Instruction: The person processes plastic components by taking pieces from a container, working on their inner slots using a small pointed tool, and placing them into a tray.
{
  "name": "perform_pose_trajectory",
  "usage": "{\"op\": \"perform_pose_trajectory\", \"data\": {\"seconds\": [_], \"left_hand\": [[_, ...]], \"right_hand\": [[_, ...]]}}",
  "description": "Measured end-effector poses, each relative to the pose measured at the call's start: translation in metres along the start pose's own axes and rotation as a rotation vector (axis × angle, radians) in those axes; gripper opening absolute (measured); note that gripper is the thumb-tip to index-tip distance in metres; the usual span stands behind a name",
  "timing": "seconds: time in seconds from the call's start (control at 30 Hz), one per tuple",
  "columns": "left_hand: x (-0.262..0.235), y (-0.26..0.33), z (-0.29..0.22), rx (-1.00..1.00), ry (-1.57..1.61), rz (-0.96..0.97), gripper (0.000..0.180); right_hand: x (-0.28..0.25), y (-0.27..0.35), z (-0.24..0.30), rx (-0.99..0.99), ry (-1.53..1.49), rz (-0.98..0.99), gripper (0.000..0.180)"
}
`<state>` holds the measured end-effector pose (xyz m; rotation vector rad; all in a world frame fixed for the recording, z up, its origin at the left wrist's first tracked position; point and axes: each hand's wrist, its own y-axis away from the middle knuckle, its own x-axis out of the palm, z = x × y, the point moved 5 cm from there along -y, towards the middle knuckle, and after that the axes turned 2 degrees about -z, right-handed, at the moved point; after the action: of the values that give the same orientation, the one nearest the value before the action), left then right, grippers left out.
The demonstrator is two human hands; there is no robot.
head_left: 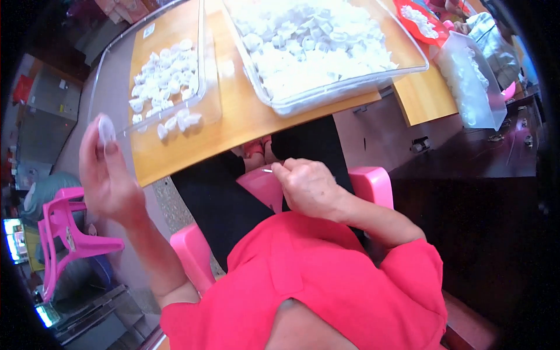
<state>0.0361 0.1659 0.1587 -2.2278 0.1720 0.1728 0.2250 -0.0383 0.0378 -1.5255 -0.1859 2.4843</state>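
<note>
My left hand [111,181] is raised beside the left end of the table. Its fingers pinch a round, whitish plastic cap [106,129] near the rim of a clear bin [203,70]. Inside that bin lie small white plastic pieces [166,79], and several more show at its near edge. Closed in front of my body, my right hand [306,185] grips a thin tool with a pale, narrow tip [267,170]. The rest of the tool is hidden in the fist. To the right, a larger clear bin [344,87] is heaped with white plastic pieces [315,41].
The wooden table [233,131] ends just ahead of my lap. A translucent box [469,81] stands at the right, near a red tray [417,20] of white pieces and another person's hand [461,27]. A pink plastic stool [70,233] is on the left.
</note>
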Motion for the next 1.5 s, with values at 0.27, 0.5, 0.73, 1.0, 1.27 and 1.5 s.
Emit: {"op": "perform_pose_trajectory", "data": {"seconds": [0.27,0.5,0.73,1.0,1.27,1.5], "left_hand": [[0.126,-0.072,-0.029,0.206,-0.193,0.552,0.027],[0.287,-0.048,-0.019,0.394,-0.287,1.333,0.014],[0.337,-0.018,0.009,0.706,-0.38,1.735,0.011],[0.352,-0.024,0.012,0.637,-0.36,1.724,0.01],[0.352,-0.035,0.011,0.504,-0.402,1.773,0.022],[0.262,-0.09,-0.04,-0.04,0.434,1.064,0.025]], "right_hand": [[0.032,-0.003,-0.039,0.085,0.012,0.031,0.014],[0.031,-0.005,-0.045,0.048,0.149,-0.047,0.015],[0.026,-0.017,-0.063,0.133,0.119,0.011,0.02],[0.026,-0.017,-0.064,0.09,0.064,-0.06,0.026],[0.035,-0.014,-0.058,0.078,-0.087,0.199,0.018],[0.023,-0.014,-0.057,0.143,-0.168,0.13,0.018]]}}
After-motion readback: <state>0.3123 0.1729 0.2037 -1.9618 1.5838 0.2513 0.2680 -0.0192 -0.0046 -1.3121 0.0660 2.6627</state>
